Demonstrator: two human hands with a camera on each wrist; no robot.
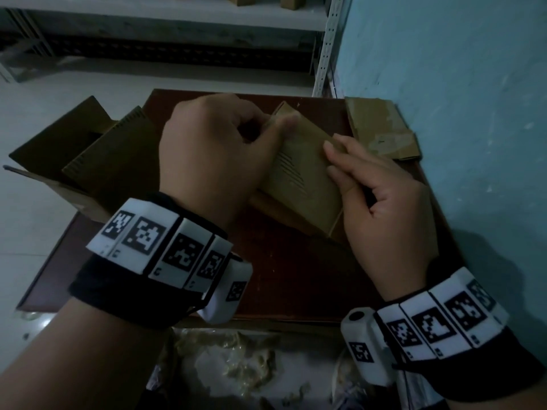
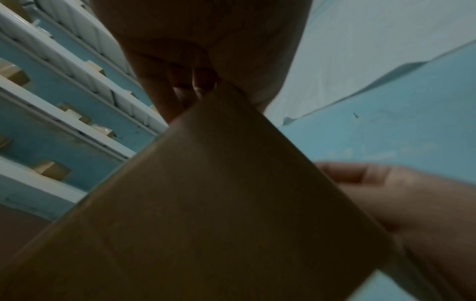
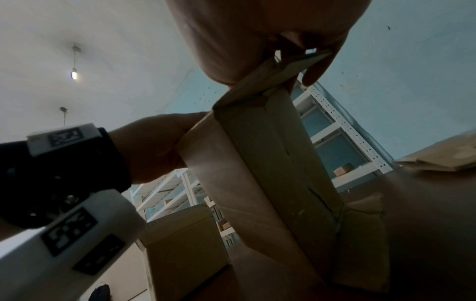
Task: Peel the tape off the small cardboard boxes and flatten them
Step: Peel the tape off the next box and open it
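Observation:
A small brown cardboard box (image 1: 302, 184) is held tilted just above the dark wooden table (image 1: 296, 279). My left hand (image 1: 266, 128) grips its far left corner, thumb on top and fingers curled behind. My right hand (image 1: 349, 173) holds the right edge, fingers lying along the top face. In the right wrist view the box (image 3: 270, 163) shows a narrow side with a centre seam, and my right hand (image 3: 291, 65) pinches a flap at its end. The left wrist view shows the box's plain face (image 2: 219, 203) under my left fingers (image 2: 180, 89). Tape on the box is not discernible in the dim light.
Flattened cardboard (image 1: 381, 131) lies at the table's back right against the blue wall (image 1: 458, 84). A large open carton (image 1: 88, 161) with cardboard pieces stands left of the table. Crumpled peeled tape (image 1: 236, 356) is heaped on the floor near me. White shelving (image 1: 177, 19) stands behind.

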